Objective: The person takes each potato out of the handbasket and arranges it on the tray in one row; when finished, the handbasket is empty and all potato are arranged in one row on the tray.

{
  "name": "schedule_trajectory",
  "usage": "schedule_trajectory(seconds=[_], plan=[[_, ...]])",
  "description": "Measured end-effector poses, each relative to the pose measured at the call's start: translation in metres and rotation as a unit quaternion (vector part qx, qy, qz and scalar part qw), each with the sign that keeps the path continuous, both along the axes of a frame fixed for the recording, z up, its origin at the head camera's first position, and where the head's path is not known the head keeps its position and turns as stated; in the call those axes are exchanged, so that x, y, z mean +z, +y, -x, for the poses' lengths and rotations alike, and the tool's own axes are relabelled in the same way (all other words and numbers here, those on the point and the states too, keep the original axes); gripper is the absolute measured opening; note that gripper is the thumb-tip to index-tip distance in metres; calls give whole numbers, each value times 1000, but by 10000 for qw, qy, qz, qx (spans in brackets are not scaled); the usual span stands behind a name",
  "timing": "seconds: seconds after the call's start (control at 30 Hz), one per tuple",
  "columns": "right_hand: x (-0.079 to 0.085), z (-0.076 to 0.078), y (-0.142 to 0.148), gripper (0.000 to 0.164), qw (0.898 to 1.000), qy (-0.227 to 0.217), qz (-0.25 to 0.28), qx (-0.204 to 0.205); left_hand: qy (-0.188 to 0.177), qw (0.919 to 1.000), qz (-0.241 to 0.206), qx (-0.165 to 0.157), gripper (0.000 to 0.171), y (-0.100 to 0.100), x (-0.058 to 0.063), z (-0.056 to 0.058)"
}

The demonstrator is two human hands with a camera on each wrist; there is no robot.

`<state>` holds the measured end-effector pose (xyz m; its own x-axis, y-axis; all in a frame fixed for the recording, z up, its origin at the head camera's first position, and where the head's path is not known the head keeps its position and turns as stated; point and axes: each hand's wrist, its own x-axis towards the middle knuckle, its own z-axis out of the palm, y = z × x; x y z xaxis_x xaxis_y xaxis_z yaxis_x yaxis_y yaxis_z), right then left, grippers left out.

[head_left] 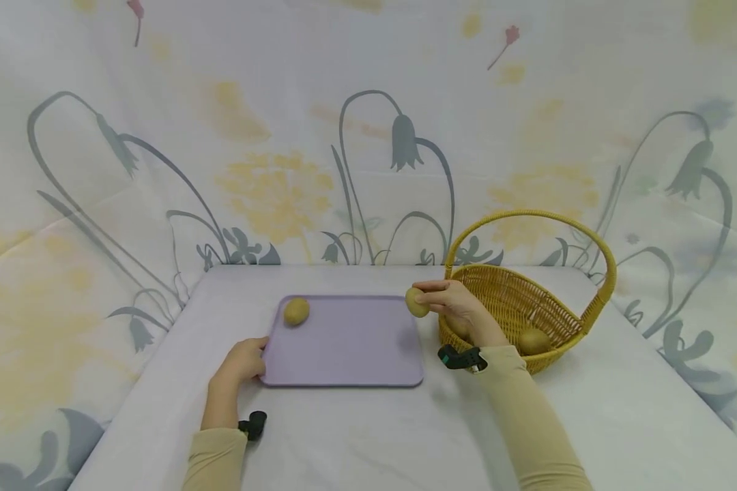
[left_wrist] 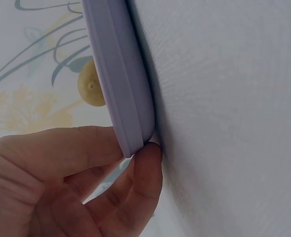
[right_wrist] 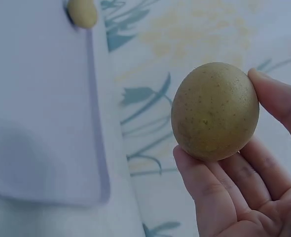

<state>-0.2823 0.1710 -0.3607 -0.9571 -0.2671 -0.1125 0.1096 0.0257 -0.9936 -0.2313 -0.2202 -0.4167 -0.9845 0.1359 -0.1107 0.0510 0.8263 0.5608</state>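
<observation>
My right hand (head_left: 457,307) pinches a round yellow-brown potato (right_wrist: 215,112) between thumb and fingertips, above the right edge of a pale purple tray (head_left: 350,348). Another potato (head_left: 296,311) lies in the tray's far left corner. At the tray's left side, my left hand (head_left: 241,361) grips the rim; up close in the left wrist view, thumb and fingers pinch the rim (left_wrist: 128,113). Just right of the right hand stands a woven wicker basket (head_left: 497,286) with a tall arched handle. A potato (head_left: 534,341) sits inside it, and one more (head_left: 457,327) is partly hidden behind the hand.
A white cloth (head_left: 344,436) covers the table under the tray and basket. Behind it hangs a flower-printed curtain (head_left: 270,82). The basket handle (head_left: 531,213) rises high above the table on the right.
</observation>
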Motion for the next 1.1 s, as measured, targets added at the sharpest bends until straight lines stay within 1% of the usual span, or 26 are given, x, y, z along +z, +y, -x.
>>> schedule_trajectory(seconds=[0.07,0.1,0.23,0.37,0.4,0.47,0.53,0.7,0.77,0.9,1.0,1.1], plan=[[-3,5,-10,48,9994,-83,315,80,9,10000,-27,3,67,3,1,1],[-5,7,-15,47,9992,-124,382,90,8,10000,-52,8,67,5,1,1],[-16,18,-33,47,9983,-96,518,254,37,10000,-78,4,67,12,1,4],[-32,29,-55,49,9977,-98,608,265,104,9999,-39,4,69,15,1,7],[-36,32,-61,49,9979,-131,601,209,125,9999,-18,6,69,15,1,7],[-45,39,-75,47,9985,-169,508,123,153,9999,11,8,70,15,2,8],[-52,45,-89,45,9994,-170,300,16,154,9999,27,30,70,14,2,8],[-67,56,-124,41,9982,-192,-264,-496,109,9999,34,93,70,11,0,8],[-71,57,-137,39,9963,-220,-388,-740,106,9999,33,102,70,9,-1,7],[-76,57,-159,36,9926,-100,-589,-1053,68,9998,-16,189,70,5,-4,5],[-80,56,-172,36,9904,59,-764,-1151,11,9996,-75,271,70,3,-5,4],[-80,54,-184,36,9885,153,-830,-1253,1,9994,-93,328,69,0,-5,2]])
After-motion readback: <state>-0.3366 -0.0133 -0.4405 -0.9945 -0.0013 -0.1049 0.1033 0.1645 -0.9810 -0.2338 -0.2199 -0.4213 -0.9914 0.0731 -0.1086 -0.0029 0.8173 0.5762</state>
